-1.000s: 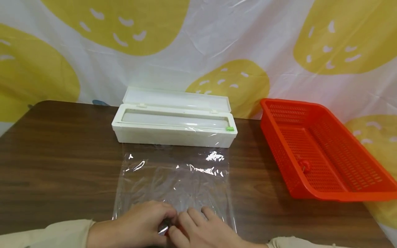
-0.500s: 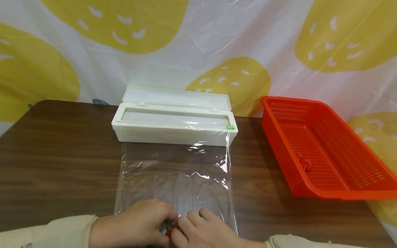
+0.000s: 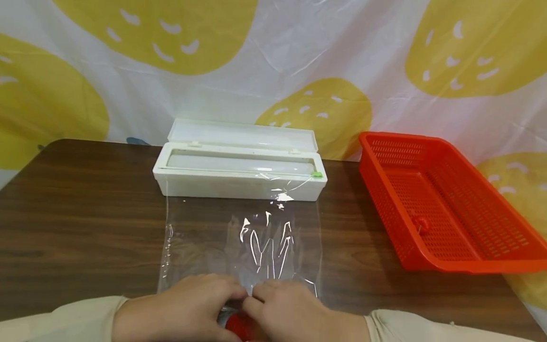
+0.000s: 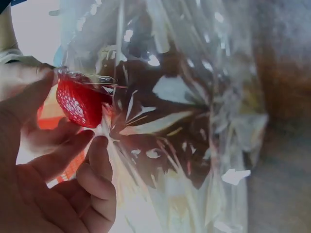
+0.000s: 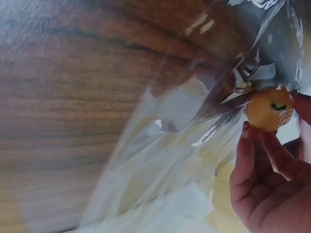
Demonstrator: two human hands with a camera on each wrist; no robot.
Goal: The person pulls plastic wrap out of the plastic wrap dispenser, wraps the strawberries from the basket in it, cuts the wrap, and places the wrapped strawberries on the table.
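Strawberry (image 4: 79, 103) sat at the near edge of the table, small and red with pale dots, pinched between the two hands and half covered by clear film. In the head view only a patch of its red (image 3: 237, 324) showed below the knuckles. The left hand (image 3: 188, 306) had its fingers (image 4: 99, 160) curled around the berry from one side, thumb above it, gripping fruit and film together. The right hand (image 3: 295, 311) met it from the other side, its fingertips (image 5: 245, 145) bent round the berry's pale end (image 5: 268, 109) and holding it too. Both wore beige sleeves (image 3: 64, 320).

Plastic wrap (image 3: 243, 242) ran from the hands back across the table, wrinkled with bright creases in the middle, and was gathered up over the berry at the near end. Its far end was joined to the white dispenser box (image 3: 239, 178), which lay crosswise with its lid (image 3: 243, 135) tipped open and a small green slider (image 3: 316, 174) at its right end.

The dark wooden table (image 3: 85, 223) carried it all. To the right, well apart from the wrap, stood a red perforated basket (image 3: 448, 209) with a small red thing (image 3: 420, 225) inside, too small to tell. A white and yellow patterned sheet (image 3: 273, 61) hung behind.
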